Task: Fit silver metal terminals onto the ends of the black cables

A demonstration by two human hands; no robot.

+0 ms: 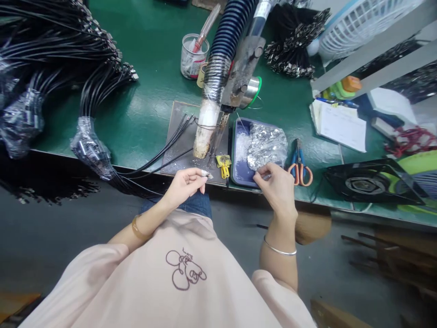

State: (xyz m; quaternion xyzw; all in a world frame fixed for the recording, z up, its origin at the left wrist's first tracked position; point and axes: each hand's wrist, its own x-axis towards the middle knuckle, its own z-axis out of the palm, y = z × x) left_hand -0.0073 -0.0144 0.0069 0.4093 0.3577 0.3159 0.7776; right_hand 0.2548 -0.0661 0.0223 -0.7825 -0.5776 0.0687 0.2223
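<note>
My left hand (187, 184) is at the table's front edge, thumb and fingers closed around something small and pale that I cannot make out. White tape wraps one fingertip. My right hand (278, 186) pinches at the front edge of a blue plastic tray (241, 169); whatever is between the fingertips is too small to name. Inside the tray lies a heap of small shiny metal pieces (268, 146) beside clear bits. Between the hands, a yellow clip-like piece (224, 166) sits on the dark work board (180, 157). Black cables (146, 166) reach onto that board from the left.
A ribbed black hose (232, 32) with a whitish nozzle and a metal soldering fixture (244, 68) hang over the board. Orange-handled cutters (299, 164) lie right of the tray, then a black fan (372, 182). A solder spool (251, 91), cup (194, 57) and cable bundles (95, 50) stand farther back.
</note>
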